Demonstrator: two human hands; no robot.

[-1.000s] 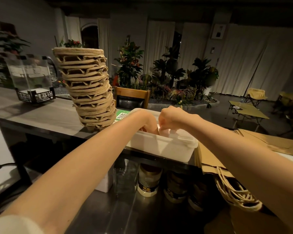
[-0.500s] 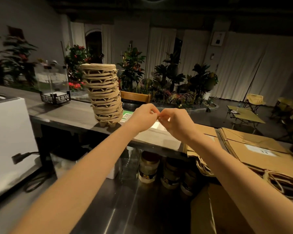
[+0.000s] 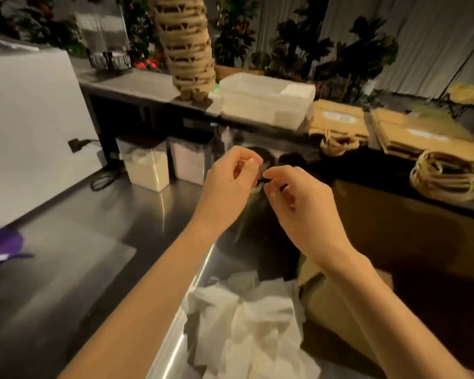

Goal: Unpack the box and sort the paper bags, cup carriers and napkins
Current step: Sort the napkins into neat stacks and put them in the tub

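Observation:
A tall stack of brown pulp cup carriers (image 3: 188, 47) stands on the raised counter. Right of it sits a white tub (image 3: 260, 105) with white napkins (image 3: 298, 94) in its right end. Brown paper bags (image 3: 340, 120) with rope handles lie in two piles further right, the second pile (image 3: 419, 132) overhanging the counter edge. My left hand (image 3: 230, 181) and my right hand (image 3: 293, 195) hover close together over the steel worktop, fingers curled, fingertips nearly touching; I cannot make out anything held. Crumpled white paper (image 3: 252, 324) lies below, beside an open cardboard box (image 3: 348, 305).
A white appliance (image 3: 30, 127) with a black cable fills the left. Two clear containers of powder (image 3: 148, 168) stand under the raised counter, with dark jars behind my hands. A purple item (image 3: 0, 244) lies at the left edge. Plants line the back.
My hands have pulled back from the white tub toward me and dropped over the steel worktop. The view has tilted down, bringing the crumpled paper and the box into sight.

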